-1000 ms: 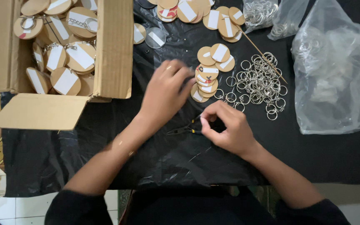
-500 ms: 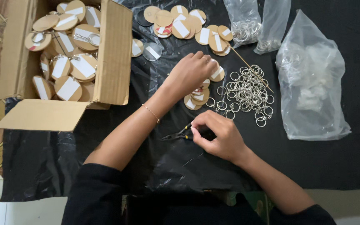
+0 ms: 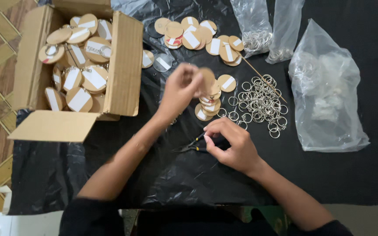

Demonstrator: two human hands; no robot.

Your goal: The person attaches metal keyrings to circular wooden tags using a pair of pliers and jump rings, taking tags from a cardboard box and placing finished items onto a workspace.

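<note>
Left hand (image 3: 181, 89) newly raised; disc (image 3: 206, 78) aloft

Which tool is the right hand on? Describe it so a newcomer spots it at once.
Start at the black plastic sheet covering the table, then find the right hand near its front middle. Under its fingers lies a small pair of pliers, dark handles, tips pointing left. It is the only long dark tool; everything nearby is round wooden discs or metal key rings.

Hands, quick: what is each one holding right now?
Left hand: closed on a round wooden disc, lifted.
Right hand: closed on small pliers, low over the black sheet.
</note>
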